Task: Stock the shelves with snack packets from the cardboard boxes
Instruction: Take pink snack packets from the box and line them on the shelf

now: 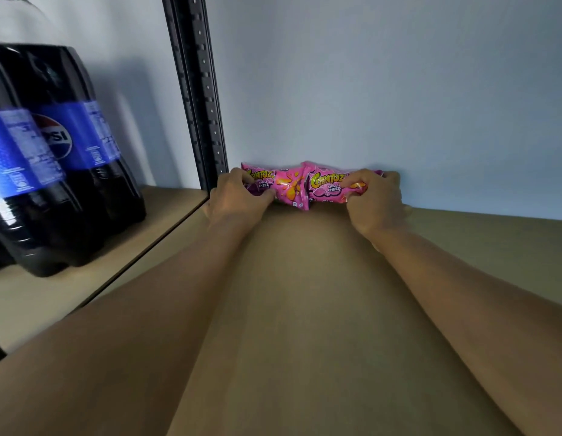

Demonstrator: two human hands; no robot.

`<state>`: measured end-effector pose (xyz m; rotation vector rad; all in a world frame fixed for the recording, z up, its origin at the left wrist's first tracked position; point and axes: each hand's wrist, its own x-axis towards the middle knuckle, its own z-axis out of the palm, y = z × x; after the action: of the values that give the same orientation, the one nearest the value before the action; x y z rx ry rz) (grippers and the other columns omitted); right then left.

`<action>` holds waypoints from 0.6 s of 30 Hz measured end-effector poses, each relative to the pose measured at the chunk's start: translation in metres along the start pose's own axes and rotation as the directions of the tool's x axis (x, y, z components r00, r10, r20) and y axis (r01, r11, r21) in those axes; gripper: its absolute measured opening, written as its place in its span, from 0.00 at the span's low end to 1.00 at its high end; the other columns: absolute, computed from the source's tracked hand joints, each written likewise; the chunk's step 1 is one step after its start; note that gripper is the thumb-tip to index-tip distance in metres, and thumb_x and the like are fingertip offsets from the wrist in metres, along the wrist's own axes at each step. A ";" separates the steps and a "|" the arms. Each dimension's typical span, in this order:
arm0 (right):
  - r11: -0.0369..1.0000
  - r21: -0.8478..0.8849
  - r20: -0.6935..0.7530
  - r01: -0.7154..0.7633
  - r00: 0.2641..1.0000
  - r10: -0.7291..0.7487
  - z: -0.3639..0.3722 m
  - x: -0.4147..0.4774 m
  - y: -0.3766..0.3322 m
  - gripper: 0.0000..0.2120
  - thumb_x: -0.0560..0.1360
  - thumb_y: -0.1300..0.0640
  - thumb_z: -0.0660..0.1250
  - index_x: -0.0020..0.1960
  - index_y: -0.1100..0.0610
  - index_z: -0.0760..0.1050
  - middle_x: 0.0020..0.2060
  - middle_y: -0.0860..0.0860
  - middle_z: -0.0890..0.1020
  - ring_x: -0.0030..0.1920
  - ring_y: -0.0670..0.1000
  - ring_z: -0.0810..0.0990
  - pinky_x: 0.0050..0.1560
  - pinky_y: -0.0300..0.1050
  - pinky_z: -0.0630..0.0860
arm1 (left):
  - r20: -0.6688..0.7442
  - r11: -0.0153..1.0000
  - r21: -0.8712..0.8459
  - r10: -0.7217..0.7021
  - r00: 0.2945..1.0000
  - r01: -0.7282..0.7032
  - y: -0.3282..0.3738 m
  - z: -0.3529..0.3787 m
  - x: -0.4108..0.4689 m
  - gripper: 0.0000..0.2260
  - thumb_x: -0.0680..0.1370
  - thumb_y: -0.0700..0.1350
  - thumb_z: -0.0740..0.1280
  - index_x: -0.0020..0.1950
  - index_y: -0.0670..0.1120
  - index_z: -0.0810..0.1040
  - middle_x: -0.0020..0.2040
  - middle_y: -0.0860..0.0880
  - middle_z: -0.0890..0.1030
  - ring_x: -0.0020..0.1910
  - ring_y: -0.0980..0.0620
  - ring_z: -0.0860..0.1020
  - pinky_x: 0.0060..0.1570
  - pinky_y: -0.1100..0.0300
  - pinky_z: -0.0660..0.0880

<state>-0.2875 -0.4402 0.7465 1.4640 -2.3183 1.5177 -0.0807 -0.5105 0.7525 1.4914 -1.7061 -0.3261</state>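
Note:
Two pink Cornitoz Chilli Cheez snack packets lie side by side at the back of the wooden shelf (304,309), against the pale wall. My left hand (234,195) grips the left packet (287,187) at its left end, fingers and thumb curled round it. My right hand (378,198) pinches the right packet (328,185) at its right end. Both arms stretch straight across the shelf. No cardboard box is in view.
A shrink-wrapped pack of large dark Pepsi bottles (50,158) stands on the neighbouring shelf bay at left. A black slotted metal upright (199,89) divides the two bays. The pale wall (399,89) closes the back.

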 end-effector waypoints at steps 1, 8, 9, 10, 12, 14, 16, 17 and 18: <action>1.000 0.000 -0.010 -0.002 1.000 0.002 0.001 0.000 0.001 0.12 0.76 0.58 0.66 0.44 0.39 0.77 0.55 0.47 0.67 0.54 0.56 0.77 0.64 0.57 0.68 | 0.002 1.000 0.010 0.001 1.000 -0.001 0.000 0.001 0.001 0.19 0.70 0.64 0.72 0.52 0.55 0.73 0.57 0.53 0.73 0.57 0.47 0.76 0.61 0.47 0.71; 0.999 0.006 -0.058 -0.046 0.997 0.046 -0.001 -0.002 0.005 0.13 0.73 0.60 0.64 0.44 0.41 0.78 0.58 0.49 0.65 0.51 0.57 0.77 0.63 0.57 0.67 | -0.005 0.988 0.157 0.010 1.000 -0.009 0.001 0.007 0.001 0.18 0.74 0.63 0.68 0.51 0.54 0.68 0.57 0.46 0.71 0.58 0.41 0.74 0.63 0.45 0.66; 0.999 0.012 -0.066 -0.045 0.997 0.046 -0.002 -0.003 0.005 0.14 0.73 0.61 0.63 0.43 0.41 0.77 0.57 0.49 0.65 0.51 0.58 0.77 0.63 0.58 0.68 | -0.006 0.985 0.170 0.010 1.000 -0.009 0.001 0.007 0.000 0.17 0.75 0.64 0.68 0.52 0.54 0.68 0.57 0.46 0.71 0.58 0.41 0.73 0.63 0.45 0.66; 0.999 0.017 -0.076 -0.044 0.996 0.045 -0.002 -0.003 0.004 0.14 0.73 0.61 0.63 0.42 0.41 0.77 0.57 0.49 0.65 0.51 0.58 0.77 0.62 0.59 0.69 | -0.008 0.984 0.180 0.012 1.000 -0.010 0.001 0.007 0.000 0.17 0.75 0.64 0.67 0.52 0.54 0.68 0.57 0.45 0.71 0.58 0.40 0.73 0.63 0.45 0.65; 0.998 0.034 -0.092 -0.046 0.995 0.049 -0.002 -0.003 0.003 0.14 0.73 0.61 0.63 0.42 0.41 0.77 0.58 0.51 0.67 0.52 0.58 0.77 0.62 0.60 0.70 | -0.002 0.981 0.191 0.013 1.000 -0.012 0.001 0.008 0.000 0.17 0.75 0.63 0.66 0.54 0.54 0.69 0.59 0.45 0.70 0.59 0.41 0.73 0.63 0.45 0.64; 0.996 0.076 -0.107 -0.045 0.993 0.053 -0.001 -0.002 0.003 0.14 0.73 0.60 0.64 0.40 0.40 0.77 0.59 0.52 0.69 0.53 0.58 0.76 0.61 0.59 0.72 | 0.000 0.983 0.186 0.012 1.000 -0.012 0.002 0.008 -0.001 0.17 0.75 0.63 0.66 0.57 0.55 0.70 0.61 0.46 0.69 0.61 0.41 0.73 0.64 0.45 0.63; 0.992 0.120 -0.105 -0.030 0.994 0.043 -0.001 -0.001 0.002 0.14 0.72 0.59 0.64 0.38 0.40 0.76 0.59 0.53 0.70 0.55 0.57 0.75 0.61 0.58 0.73 | -0.012 0.985 0.170 0.019 1.000 -0.016 0.002 0.007 -0.003 0.17 0.75 0.63 0.67 0.58 0.56 0.71 0.62 0.46 0.68 0.61 0.42 0.73 0.65 0.45 0.62; 0.990 0.137 -0.098 -0.026 0.994 0.040 -0.001 -0.001 0.001 0.14 0.72 0.60 0.64 0.37 0.40 0.77 0.59 0.54 0.71 0.55 0.57 0.74 0.61 0.57 0.73 | -0.016 0.987 0.158 0.023 1.000 -0.020 0.002 0.007 -0.004 0.17 0.75 0.63 0.67 0.58 0.56 0.71 0.62 0.46 0.67 0.62 0.43 0.73 0.65 0.45 0.61; 0.989 0.147 -0.096 -0.031 0.994 0.045 -0.002 -0.002 0.002 0.13 0.73 0.59 0.64 0.38 0.42 0.78 0.59 0.55 0.71 0.56 0.57 0.74 0.61 0.56 0.74 | -0.018 0.990 0.141 0.026 1.000 -0.023 0.003 0.006 -0.007 0.16 0.75 0.62 0.67 0.58 0.56 0.71 0.63 0.46 0.67 0.62 0.43 0.72 0.66 0.45 0.60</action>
<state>-0.2886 -0.4376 0.7457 1.3458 -2.2351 1.7607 -0.0875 -0.5058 0.7476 1.5687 -1.7612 -0.1801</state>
